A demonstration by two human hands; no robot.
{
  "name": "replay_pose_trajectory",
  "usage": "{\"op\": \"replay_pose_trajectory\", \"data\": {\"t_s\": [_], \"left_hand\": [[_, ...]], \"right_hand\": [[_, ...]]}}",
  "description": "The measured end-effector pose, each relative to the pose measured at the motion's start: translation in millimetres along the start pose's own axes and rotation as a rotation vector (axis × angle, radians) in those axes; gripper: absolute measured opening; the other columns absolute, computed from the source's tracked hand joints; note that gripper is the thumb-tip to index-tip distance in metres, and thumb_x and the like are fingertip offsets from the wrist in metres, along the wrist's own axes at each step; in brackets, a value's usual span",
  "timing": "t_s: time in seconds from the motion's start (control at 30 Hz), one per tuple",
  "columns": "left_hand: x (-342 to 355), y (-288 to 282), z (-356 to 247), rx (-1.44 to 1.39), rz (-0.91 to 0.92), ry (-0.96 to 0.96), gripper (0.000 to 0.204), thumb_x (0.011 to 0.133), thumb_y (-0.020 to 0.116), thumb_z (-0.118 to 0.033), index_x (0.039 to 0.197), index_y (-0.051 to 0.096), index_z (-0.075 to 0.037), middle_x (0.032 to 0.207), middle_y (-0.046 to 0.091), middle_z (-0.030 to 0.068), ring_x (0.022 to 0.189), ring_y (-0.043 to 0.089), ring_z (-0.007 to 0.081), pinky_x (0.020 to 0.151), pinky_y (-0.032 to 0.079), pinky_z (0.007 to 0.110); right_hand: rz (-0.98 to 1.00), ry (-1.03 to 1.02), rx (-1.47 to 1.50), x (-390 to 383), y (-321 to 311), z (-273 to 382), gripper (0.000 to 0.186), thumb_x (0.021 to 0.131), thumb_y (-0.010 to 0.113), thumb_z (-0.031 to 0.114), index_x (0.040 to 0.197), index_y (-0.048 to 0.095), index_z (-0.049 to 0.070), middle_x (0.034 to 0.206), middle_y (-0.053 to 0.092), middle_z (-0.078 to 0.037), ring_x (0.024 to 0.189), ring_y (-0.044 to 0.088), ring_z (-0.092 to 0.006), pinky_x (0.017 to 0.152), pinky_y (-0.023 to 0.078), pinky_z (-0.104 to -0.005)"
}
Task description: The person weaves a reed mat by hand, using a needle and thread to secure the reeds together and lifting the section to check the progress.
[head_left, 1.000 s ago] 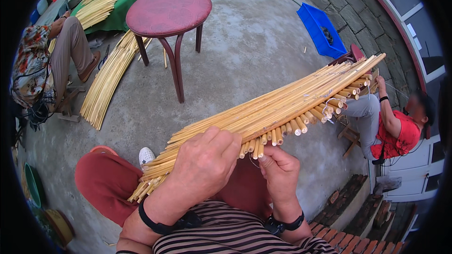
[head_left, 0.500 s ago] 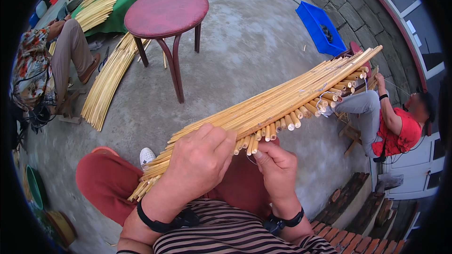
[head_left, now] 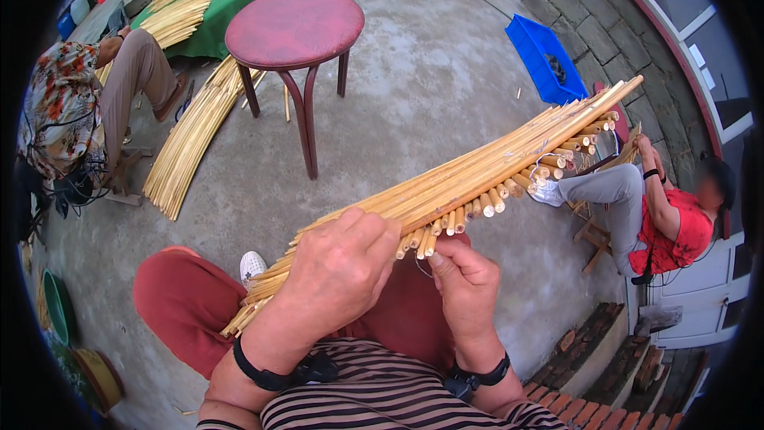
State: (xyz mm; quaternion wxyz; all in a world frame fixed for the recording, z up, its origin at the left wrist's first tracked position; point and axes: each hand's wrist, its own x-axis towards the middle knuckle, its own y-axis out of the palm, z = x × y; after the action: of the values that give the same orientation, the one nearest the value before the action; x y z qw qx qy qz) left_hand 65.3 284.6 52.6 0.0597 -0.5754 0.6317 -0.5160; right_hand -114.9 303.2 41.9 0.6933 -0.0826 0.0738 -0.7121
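A panel of straight tan reed stalks (head_left: 477, 163) lies slantwise across my lap, rising from lower left to upper right. Their thick cut ends stick out in an uneven row along the near edge, with bits of white thread (head_left: 543, 161) looped around some. My left hand (head_left: 342, 267) is closed over the panel's near edge, fingers curled over the stalks. Just right of it, my right hand (head_left: 468, 275) pinches at the stalk ends, thumb against the edge. A thin strand (head_left: 422, 266) curves beside that thumb; whether my fingers hold it or a stalk is hidden.
A round red stool (head_left: 294, 28) stands ahead. More stalks lie on the floor (head_left: 195, 139) and on a green-covered table (head_left: 231, 16). A seated person (head_left: 64, 111) is at left, another (head_left: 676, 223) at right. A blue crate (head_left: 545, 60) sits far right, brick steps (head_left: 589, 350) nearer.
The view has shifted slightly, so the stool and floor stalks sit a little farther right. Both my hands keep nearly the same hold on the panel. The person at right has moved their arms slightly.
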Motion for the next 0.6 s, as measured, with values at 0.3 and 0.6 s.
{"op": "replay_pose_trajectory", "data": {"t_s": [0.3, 0.6], "left_hand": [[-2.4, 2.2, -0.2, 0.017, 0.006, -0.004, 0.02, 0.071, 0.069, -0.006, 0.089, 0.06, -0.003, 0.077, 0.051, 0.0073, 0.075, 0.058, 0.0239, 0.059, 0.051, 0.036], [-2.4, 3.5, -3.6, -0.007, 0.004, 0.016, 0.02, 0.072, 0.069, -0.006, 0.089, 0.061, -0.003, 0.076, 0.051, 0.0067, 0.075, 0.058, 0.024, 0.059, 0.051, 0.036]], "right_hand": [[-0.006, 0.015, 0.014, -1.3, 1.6, -4.2, 0.01, 0.09, 0.062, -0.002, 0.096, 0.071, -0.001, 0.077, 0.068, 0.0, 0.068, 0.057, -0.0043, 0.06, 0.045, -0.0206], [-0.008, 0.001, 0.066, -1.6, 4.4, -4.8, 0.009, 0.091, 0.062, 0.0, 0.096, 0.07, -0.003, 0.072, 0.063, 0.003, 0.064, 0.053, -0.0024, 0.055, 0.042, -0.0205]]}}
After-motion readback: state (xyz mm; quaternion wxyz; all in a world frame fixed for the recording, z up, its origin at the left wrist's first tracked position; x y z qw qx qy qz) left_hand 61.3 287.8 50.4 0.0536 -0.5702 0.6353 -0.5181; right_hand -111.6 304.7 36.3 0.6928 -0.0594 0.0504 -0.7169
